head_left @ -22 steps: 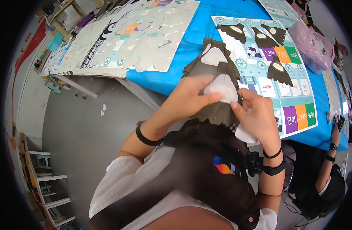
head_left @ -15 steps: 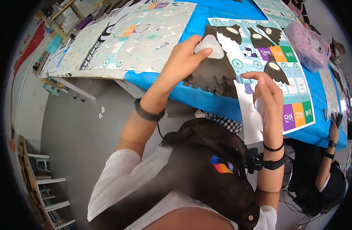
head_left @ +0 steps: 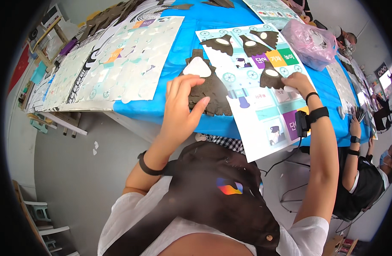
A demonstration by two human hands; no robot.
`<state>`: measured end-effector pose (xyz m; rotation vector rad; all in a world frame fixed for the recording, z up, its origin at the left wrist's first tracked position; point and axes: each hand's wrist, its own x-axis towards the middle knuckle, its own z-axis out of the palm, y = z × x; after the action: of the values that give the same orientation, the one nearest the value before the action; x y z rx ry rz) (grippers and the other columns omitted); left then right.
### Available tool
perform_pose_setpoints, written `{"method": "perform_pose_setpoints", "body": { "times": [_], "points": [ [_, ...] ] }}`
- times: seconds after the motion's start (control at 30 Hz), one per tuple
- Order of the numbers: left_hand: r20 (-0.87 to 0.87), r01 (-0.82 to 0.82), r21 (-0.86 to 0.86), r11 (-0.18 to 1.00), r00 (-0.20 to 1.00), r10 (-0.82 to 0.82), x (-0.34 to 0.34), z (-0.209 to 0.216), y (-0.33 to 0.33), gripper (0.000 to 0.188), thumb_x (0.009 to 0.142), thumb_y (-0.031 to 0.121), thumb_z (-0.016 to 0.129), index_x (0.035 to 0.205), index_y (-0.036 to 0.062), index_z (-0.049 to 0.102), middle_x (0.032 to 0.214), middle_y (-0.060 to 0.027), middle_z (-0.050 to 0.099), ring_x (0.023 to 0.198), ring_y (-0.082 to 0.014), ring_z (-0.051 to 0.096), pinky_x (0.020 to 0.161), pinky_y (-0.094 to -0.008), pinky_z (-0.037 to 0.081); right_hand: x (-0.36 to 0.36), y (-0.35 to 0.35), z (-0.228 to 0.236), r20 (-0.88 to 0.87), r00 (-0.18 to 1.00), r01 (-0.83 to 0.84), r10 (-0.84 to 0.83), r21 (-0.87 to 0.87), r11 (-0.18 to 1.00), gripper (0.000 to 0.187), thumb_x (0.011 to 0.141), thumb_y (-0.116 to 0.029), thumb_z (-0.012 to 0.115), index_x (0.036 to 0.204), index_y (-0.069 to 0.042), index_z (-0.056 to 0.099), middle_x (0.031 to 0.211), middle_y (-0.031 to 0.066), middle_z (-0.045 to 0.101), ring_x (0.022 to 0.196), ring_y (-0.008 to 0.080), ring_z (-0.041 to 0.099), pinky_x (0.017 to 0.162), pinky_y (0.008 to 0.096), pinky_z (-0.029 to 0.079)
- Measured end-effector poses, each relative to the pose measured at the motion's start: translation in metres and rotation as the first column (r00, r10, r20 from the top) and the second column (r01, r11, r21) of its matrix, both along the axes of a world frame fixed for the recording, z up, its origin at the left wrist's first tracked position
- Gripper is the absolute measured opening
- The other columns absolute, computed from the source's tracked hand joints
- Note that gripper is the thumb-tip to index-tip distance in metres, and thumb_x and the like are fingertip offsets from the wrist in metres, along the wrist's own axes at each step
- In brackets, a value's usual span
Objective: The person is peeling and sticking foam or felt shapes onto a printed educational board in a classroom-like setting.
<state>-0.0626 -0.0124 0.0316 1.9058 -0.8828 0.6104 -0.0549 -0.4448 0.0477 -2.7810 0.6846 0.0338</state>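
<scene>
A stack of dark grey fan-shaped cutouts with scalloped edges (head_left: 211,96) lies at the table's front edge. On its upper part rests a white rounded patch (head_left: 198,67). My left hand (head_left: 181,104) is over the stack's left side, thumb and fingers apart, fingertips just below the patch. To the right, my right hand (head_left: 301,84) has its fingers pinched around a small white piece (head_left: 291,89). Its fingertips reach the right edge of a single dark cutout with a white oval (head_left: 271,73). That cutout lies on a printed paper sheet (head_left: 257,141).
More dark cutouts with white ovals (head_left: 221,42) lie on the sheet's far part. A pink plastic bag (head_left: 311,45) stands beyond it on the blue table cover (head_left: 185,47). Sheets covered with pale pieces (head_left: 136,64) lie left. A co-worker's hand (head_left: 355,123) holds dark strips at right.
My left hand has come off the white patch, which now lies uncovered on the stack. My right hand has moved away to the sheet's right side. The view has shifted.
</scene>
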Motion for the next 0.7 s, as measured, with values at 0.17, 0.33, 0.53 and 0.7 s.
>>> {"method": "perform_pose_setpoints", "body": {
  "times": [0.17,0.33,0.53,0.7],
  "points": [
    [-0.113,-0.018,-0.049,0.999,0.994,0.013,-0.006,-0.004,0.018,0.031,0.085,0.007,0.072,0.115,0.0017,0.063,0.124,-0.0142,0.061,0.117,-0.0295,0.055,0.098,-0.0374,0.045,0.009,-0.002,-0.013,-0.021,0.999,-0.036,0.035,-0.068,0.997,0.042,0.075,-0.039,0.078,0.092,-0.001,0.077,0.094,0.0190,0.076,0.092,0.0315,0.072,0.083,0.0366,0.054],
    [-0.148,-0.009,-0.079,0.997,0.989,-0.002,-0.006,-0.002,0.024,0.026,0.090,0.011,0.070,0.114,0.0025,0.065,0.125,-0.0132,0.062,0.115,-0.0253,0.058,0.096,-0.0352,0.046,0.001,-0.005,-0.009,0.011,0.999,-0.036,0.036,0.028,0.999,0.038,0.075,-0.038,0.078,0.095,-0.006,0.078,0.096,0.0176,0.075,0.093,0.0316,0.072,0.083,0.0377,0.054],
    [-0.105,-0.027,-0.113,0.993,0.994,0.015,-0.010,-0.002,0.031,0.022,0.090,0.009,0.070,0.111,0.0034,0.066,0.122,-0.0121,0.064,0.112,-0.0233,0.058,0.091,-0.0330,0.045,-0.018,0.067,0.067,0.173,0.949,-0.208,0.265,-0.287,0.935,0.026,0.080,-0.035,0.075,0.094,-0.013,0.075,0.085,0.0135,0.072,0.086,0.0331,0.071,0.076,0.0424,0.055],
    [-0.113,-0.052,-0.189,0.981,0.993,0.030,-0.013,-0.002,0.036,0.019,0.090,0.007,0.069,0.109,0.0038,0.066,0.120,-0.0111,0.065,0.108,-0.0210,0.057,0.090,-0.0318,0.043,-0.029,0.160,0.127,0.408,0.722,-0.439,0.559,-0.354,0.826,0.023,0.085,-0.032,0.071,0.092,-0.010,0.069,0.075,0.0106,0.069,0.072,0.0281,0.069,0.063,0.0386,0.049]
  ]
}}
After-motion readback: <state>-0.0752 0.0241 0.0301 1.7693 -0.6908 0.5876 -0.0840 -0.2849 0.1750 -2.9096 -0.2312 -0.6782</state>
